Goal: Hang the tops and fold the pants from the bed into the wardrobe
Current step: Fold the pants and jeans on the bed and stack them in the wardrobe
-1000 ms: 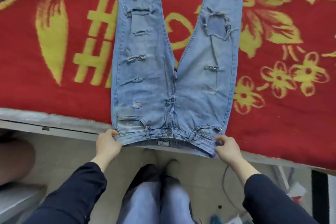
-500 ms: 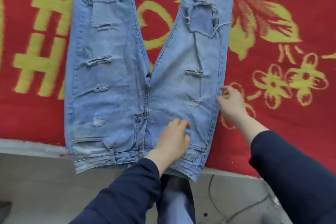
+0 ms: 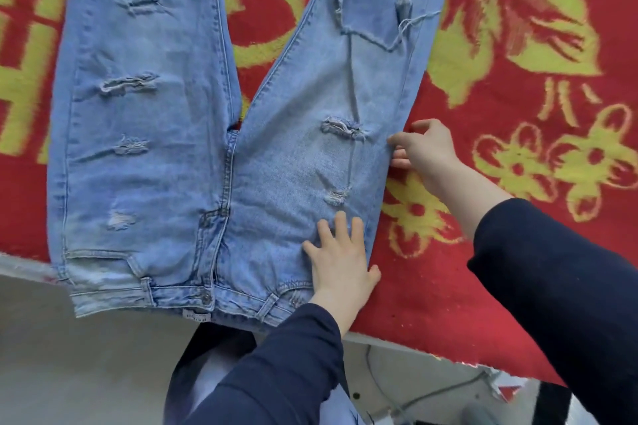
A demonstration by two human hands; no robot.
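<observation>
The jeans (image 3: 155, 166) lie face up and spread flat on the bed (image 3: 431, 286). Their legs run toward the far edge, and the waistband (image 3: 172, 297) hangs slightly over the near edge. That overhang looks like the main risk. If a leg is swung across for a lengthwise fold with little weight pinning the hip, the denim could drag toward the near edge and slide off to the floor. The fold could also come out crooked, since the legs splay apart in a V and the seams would not meet unless the leg is carried fully over. The frayed rips might snag a finger.

The left hand (image 3: 340, 262) lies flat with fingers straight and spread, pressing the hip area by the front pocket and gripping nothing. The right hand (image 3: 426, 148) pinches the outer seam of the right-side leg at thigh height between thumb and curled fingers.
</observation>
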